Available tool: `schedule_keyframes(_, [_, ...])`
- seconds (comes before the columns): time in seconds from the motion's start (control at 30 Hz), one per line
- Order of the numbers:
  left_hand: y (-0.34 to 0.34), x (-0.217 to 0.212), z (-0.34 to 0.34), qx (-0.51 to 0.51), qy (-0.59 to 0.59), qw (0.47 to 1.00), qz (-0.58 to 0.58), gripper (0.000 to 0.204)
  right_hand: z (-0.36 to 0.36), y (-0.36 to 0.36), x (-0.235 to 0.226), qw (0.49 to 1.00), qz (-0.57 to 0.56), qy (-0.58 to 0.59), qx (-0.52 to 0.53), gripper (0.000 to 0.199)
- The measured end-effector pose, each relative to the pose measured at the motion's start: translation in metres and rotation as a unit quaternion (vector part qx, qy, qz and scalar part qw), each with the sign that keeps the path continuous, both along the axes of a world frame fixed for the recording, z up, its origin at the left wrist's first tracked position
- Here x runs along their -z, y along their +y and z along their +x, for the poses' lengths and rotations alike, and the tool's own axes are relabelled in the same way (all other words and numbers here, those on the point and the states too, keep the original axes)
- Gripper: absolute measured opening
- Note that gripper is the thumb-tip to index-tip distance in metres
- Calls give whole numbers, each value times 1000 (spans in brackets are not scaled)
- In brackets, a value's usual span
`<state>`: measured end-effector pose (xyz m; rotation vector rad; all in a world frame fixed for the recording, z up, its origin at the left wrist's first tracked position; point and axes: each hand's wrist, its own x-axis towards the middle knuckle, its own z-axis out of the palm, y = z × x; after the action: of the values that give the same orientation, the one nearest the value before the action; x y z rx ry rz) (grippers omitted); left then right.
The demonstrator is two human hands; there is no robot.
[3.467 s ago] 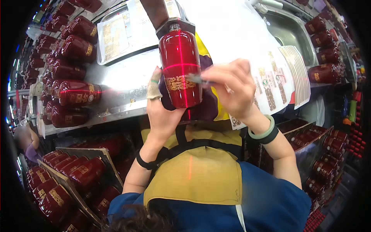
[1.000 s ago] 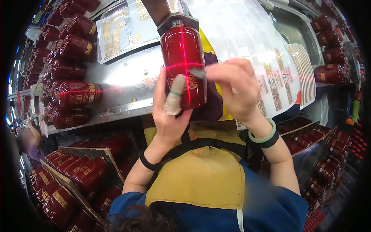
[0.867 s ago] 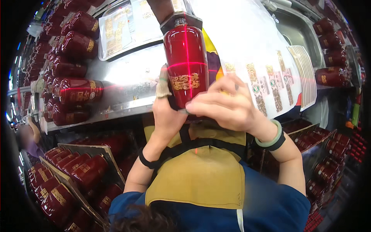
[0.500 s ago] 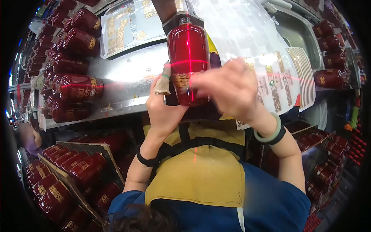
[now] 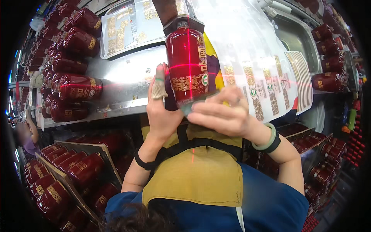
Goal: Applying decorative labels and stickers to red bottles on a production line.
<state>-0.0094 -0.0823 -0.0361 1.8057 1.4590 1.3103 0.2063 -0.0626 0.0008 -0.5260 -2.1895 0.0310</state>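
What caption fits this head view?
Both hands, left and right, hold a red bottle under crossed laser lines.

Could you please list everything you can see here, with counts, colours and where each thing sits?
Bottle: one, glossy red with gold label, upright at centre, crossed by red laser lines.
Label sheets: many, clear with gold print, on the steel bench right of centre; more at top left.
Lying bottles: many, red, stacked at the bench's left end.
Crated bottles: many, red, lower left; more at the right edge.
Steel bench: one, silver.
Apron: one, mustard yellow.
Left hand: holds the bottle's left side, cloth cot on one finger.
Right hand: at the bottle's base.
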Motion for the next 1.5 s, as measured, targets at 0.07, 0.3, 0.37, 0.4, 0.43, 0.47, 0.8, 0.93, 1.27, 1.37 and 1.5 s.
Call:
schedule_keyframes(0.07, [1,4,-2,6,-3,995,-100,88,0,0,1,998,-25,19,47,30])
schedule_keyframes(0.3, [2,9,-10,20,33,993,-109,87,-4,-5,-7,1000,-16,-21,-17,28])
schedule_keyframes(0.37, [3,6,-9,27,50,994,-89,87,-5,-2,-12,993,-55,25,106,29])
schedule_keyframes(0.4, [0,3,-5,-2,21,992,-121,82,-5,2,-12,982,-58,42,174,31])
schedule_keyframes(0.43, [1,0,-5,-2,50,995,-84,80,-5,2,-12,985,-55,13,160,31])
schedule_keyframes(0.47, [1,-4,-4,2,83,996,-44,78,-4,3,-11,995,-16,-10,99,31])
schedule_keyframes(0.8, [-1,-24,5,16,140,984,110,87,-9,-2,-11,998,15,-62,1,33])
schedule_keyframes(0.93, [-3,-16,7,3,71,996,51,108,-10,51,-26,985,-44,16,163,30])
schedule_keyframes(1.27, [-1,-4,-9,66,16,997,-41,105,-17,25,-17,987,-155,31,18,20])
schedule_keyframes(1.37, [1,0,-7,59,17,998,-19,101,-11,64,-19,954,-129,123,239,21])
schedule_keyframes(1.5, [1,3,-12,78,56,995,-11,100,-15,62,-23,984,-7,98,146,24])
